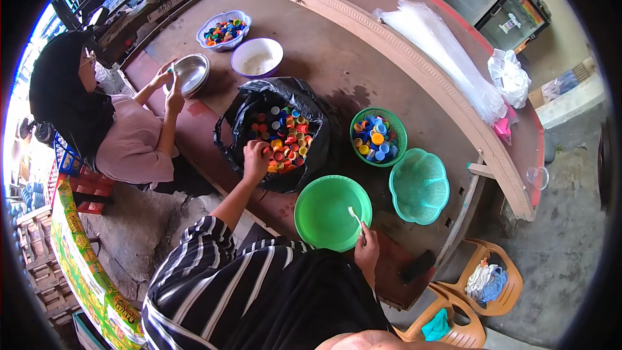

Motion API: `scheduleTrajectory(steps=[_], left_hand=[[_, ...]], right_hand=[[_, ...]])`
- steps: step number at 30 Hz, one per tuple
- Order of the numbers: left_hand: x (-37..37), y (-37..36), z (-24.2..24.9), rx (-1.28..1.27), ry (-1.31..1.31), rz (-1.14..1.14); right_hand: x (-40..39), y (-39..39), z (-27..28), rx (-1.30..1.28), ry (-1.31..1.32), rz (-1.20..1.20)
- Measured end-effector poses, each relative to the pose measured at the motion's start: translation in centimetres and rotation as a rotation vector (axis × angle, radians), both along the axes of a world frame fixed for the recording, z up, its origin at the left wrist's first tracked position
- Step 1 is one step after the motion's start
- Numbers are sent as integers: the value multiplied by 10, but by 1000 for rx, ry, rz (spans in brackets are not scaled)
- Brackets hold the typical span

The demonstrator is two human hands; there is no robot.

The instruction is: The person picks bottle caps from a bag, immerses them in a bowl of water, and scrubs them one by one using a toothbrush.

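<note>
My left hand (256, 161) reaches over the near rim of a black plastic bag (234, 126) into the bottle caps (291, 136) inside, which are red, orange, yellow and blue. Its fingers are curled together, and whatever they pinch is hidden. In my right hand (367, 249) is a toothbrush (356, 218), its white bristled head pointing up over a green basin (324, 204). The basin stands in front of me and seems to hold some water. Beyond it, a green basket (403, 142) contains blue, white and orange caps.
An empty turquoise basket (421, 188) stands right of the basin. Across the table sit a white bowl (258, 58), a basket of caps (223, 29) and a metal bowl (192, 74) beside a co-worker (133, 133). A wooden rail (414, 52) edges the table; orange chairs (499, 272) stand lower right.
</note>
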State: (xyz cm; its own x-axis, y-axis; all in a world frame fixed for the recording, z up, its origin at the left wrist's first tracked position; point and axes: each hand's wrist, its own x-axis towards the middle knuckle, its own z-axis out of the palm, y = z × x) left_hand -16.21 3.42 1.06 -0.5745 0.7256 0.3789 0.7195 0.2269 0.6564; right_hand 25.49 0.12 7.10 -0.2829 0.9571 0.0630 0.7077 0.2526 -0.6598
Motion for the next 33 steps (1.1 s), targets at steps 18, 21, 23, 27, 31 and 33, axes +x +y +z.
scheduleTrajectory(steps=[18,21,23,27,31,33], left_hand=[[6,128,-7,-368,213,-247],[19,157,-30,-559,341,-376],[21,176,-69,-544,459,-375],[29,194,-62,-786,470,-506],[26,201,-83,-906,439,-485],[13,197,-114,-849,471,-448]], right_hand=[[-4,-4,6,-47,-22,-66],[-4,-6,2,-20,-16,-71],[-4,-5,-1,-43,-17,-90],[-5,-6,4,-38,3,-101],[-5,-7,5,-58,18,-105],[-4,-5,3,-53,13,-101]])
